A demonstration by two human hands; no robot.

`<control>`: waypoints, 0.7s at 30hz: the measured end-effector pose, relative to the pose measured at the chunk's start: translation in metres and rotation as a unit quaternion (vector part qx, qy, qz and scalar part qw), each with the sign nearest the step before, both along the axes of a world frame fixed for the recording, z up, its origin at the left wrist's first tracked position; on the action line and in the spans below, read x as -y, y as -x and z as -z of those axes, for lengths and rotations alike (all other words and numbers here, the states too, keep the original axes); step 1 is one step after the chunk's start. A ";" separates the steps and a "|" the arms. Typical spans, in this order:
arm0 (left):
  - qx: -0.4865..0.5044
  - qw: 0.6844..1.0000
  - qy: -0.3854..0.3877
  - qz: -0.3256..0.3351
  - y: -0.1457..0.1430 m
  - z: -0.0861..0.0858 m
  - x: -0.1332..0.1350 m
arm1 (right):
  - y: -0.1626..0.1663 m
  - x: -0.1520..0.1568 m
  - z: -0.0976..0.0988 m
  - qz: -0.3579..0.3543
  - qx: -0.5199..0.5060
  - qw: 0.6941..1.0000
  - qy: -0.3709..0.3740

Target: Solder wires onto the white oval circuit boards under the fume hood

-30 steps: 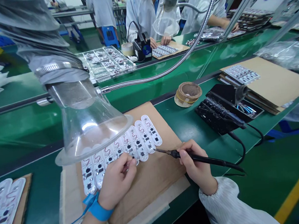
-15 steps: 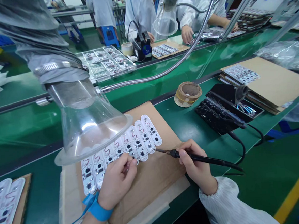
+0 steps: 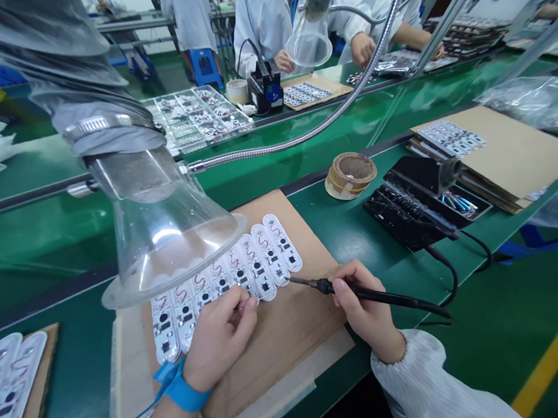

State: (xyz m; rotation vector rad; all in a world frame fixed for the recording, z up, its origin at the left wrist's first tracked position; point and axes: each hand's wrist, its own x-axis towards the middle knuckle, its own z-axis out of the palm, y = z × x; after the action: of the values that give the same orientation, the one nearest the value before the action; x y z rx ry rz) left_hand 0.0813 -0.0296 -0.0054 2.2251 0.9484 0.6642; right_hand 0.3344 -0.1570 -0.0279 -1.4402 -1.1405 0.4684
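Observation:
A row of several white oval circuit boards [image 3: 245,272] lies on a brown cardboard sheet [image 3: 287,326] on the green bench. My right hand [image 3: 365,308] is closed round a black soldering iron [image 3: 375,296]; its tip touches the near end of a board on the right of the row. My left hand [image 3: 218,337] rests at the near edge of the boards with fingers pinched on something thin that I cannot make out. A blue wrist strap [image 3: 184,387] circles my left wrist.
A clear fume-extraction funnel [image 3: 161,236] hangs over the left boards. A tape roll [image 3: 350,175], a black soldering station [image 3: 417,206] and cardboard with more boards [image 3: 450,138] lie to the right. More boards [image 3: 9,381] lie at the left. People in white coats work at the far bench.
My hands and the iron have barely moved. At the far bench, a person's hands have shifted.

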 end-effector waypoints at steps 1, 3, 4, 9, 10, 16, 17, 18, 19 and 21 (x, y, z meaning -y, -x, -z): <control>0.000 1.000 -0.001 0.000 0.000 0.000 0.000 | 0.000 0.000 0.000 0.000 0.001 1.000 0.000; 0.001 1.000 -0.003 0.002 0.000 0.000 0.000 | 0.000 0.001 0.001 0.000 0.004 1.000 0.000; 0.001 1.000 -0.003 0.002 0.000 0.000 0.000 | 0.000 0.001 0.001 -0.001 0.004 1.000 -0.001; 0.002 1.000 -0.005 0.001 0.000 0.001 0.000 | 0.000 0.001 0.000 -0.003 0.001 1.000 -0.004; 0.002 1.000 -0.005 0.002 0.000 0.001 0.000 | 0.000 0.001 0.000 -0.003 0.000 1.000 -0.003; 0.007 1.000 -0.009 0.005 0.000 0.001 -0.001 | 0.000 0.000 0.001 -0.006 -0.005 1.000 -0.007; 0.008 1.000 -0.010 0.005 0.000 0.001 -0.001 | 0.000 0.000 0.001 -0.007 -0.007 1.000 -0.008; 0.009 1.000 -0.010 0.005 0.000 0.001 0.000 | -0.001 0.000 0.002 -0.007 -0.008 1.000 -0.008; 0.010 1.000 -0.010 0.005 0.000 0.001 0.000 | -0.001 0.000 0.002 -0.008 -0.010 1.000 -0.008; 0.012 1.000 -0.009 0.004 -0.001 0.001 0.000 | -0.001 0.001 0.003 -0.009 -0.011 1.000 -0.008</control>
State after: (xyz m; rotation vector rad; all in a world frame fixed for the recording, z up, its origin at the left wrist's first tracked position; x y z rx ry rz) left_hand 0.0819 -0.0293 -0.0061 2.2315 0.9239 0.6973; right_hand 0.3350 -0.1576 -0.0308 -1.4091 -1.1378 0.4856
